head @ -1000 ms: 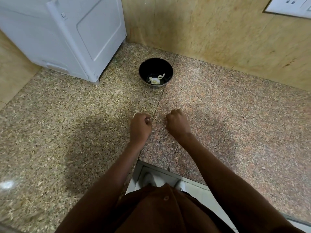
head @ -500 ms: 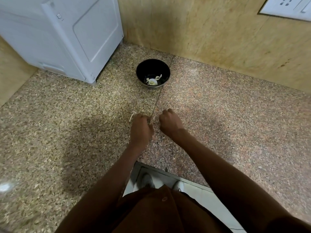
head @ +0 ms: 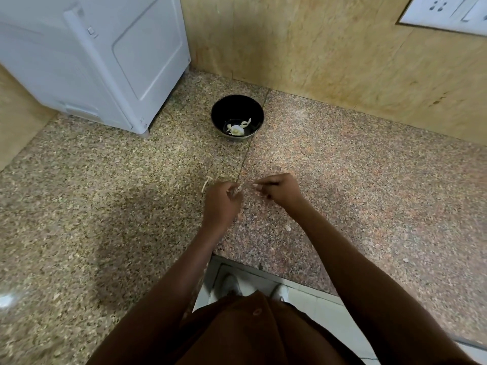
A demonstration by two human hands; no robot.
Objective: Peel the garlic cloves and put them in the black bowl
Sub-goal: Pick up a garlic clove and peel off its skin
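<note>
My left hand (head: 221, 204) is pinching a garlic clove (head: 238, 190) at frame center while my right hand (head: 280, 188), now drawn slightly aside, is stripping skin. The black bowl (head: 237, 117) is waiting above, already holding peeled pieces.

The bowl (head: 237, 117) is sitting on the counter (head: 342, 180) near the back wall, garlic pieces (head: 236, 129) lying inside it; an appliance (head: 92, 56) is standing to its left. Both hands (head: 279, 189) are hovering side by side in front of the bowl.

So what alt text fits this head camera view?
A person's left hand and right hand pinch bits of garlic clove over a speckled stone counter. Beyond them, a black bowl holds pale garlic pieces.
</note>
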